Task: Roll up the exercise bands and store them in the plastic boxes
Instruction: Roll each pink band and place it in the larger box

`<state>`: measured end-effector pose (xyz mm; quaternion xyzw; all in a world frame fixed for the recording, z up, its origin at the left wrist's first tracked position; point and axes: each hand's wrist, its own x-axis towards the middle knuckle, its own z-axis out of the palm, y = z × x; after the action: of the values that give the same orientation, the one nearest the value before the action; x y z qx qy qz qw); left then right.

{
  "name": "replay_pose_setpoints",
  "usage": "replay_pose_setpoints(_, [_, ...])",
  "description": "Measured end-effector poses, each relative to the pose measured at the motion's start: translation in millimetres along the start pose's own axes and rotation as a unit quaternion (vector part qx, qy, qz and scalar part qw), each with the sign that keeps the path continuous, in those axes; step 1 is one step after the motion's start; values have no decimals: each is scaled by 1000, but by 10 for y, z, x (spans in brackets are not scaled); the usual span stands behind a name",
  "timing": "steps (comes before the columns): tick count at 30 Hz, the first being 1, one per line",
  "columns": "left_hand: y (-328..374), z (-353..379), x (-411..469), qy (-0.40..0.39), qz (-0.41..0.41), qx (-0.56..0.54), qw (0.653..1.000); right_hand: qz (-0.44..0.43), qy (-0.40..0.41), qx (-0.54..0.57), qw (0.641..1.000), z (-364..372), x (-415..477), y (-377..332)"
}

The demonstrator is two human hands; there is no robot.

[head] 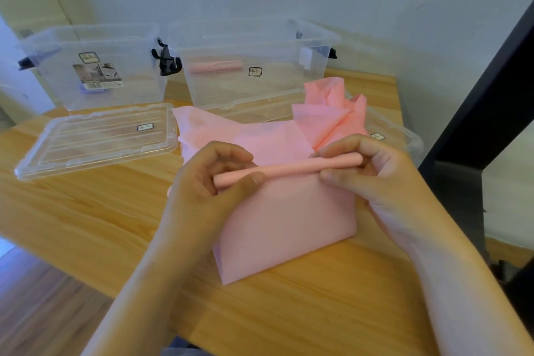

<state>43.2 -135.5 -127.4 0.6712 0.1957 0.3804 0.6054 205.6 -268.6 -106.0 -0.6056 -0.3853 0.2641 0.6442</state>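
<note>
The wooden table point(86, 211) fills most of my view, with two clear plastic boxes at its far edge: the left box point(52, 46) and the right box point(318, 37), both open. A lid point(95, 141) lies flat in front of the left one. One finished pink roll point(215, 67) already lies inside the right box. The pink band point(286, 220) I am working on is spread in the middle of the table, bunched up loosely on the far side. Its tight rolled part point(289, 169) has its long axis running left to right across me, the flat unrolled stretch lying from it toward my body. My left hand point(208, 179) pinches the left end between thumb and curled fingers, my right hand point(375, 179) the right end likewise. Both are closed firmly on it, so I judge the rolling should go on evenly, toward me.
</note>
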Motion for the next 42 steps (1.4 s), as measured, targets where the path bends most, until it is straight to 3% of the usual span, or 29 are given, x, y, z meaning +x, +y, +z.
replay_pose_setpoints(6, [21, -28, 9, 14, 41, 34, 998, 25, -32, 11, 999, 28, -9, 2])
replay_pose_setpoints(14, [27, 10, -14, -19, -46, 17, 999, -14, -18, -12, 1000, 34, -13, -2])
replay_pose_setpoints(23, [42, -25, -4, 10, 2, 48, 999, 16, -23, -26, 999, 20, -7, 15])
replay_pose_setpoints(32, [33, -4, -11, -16, -49, 36, 998, -8, -14, -36, 999, 15, -21, -21])
replay_pose_setpoints(42, [37, -41, -3, 2, -26, 41, 999, 33, -3, -29, 999, 40, -8, 11])
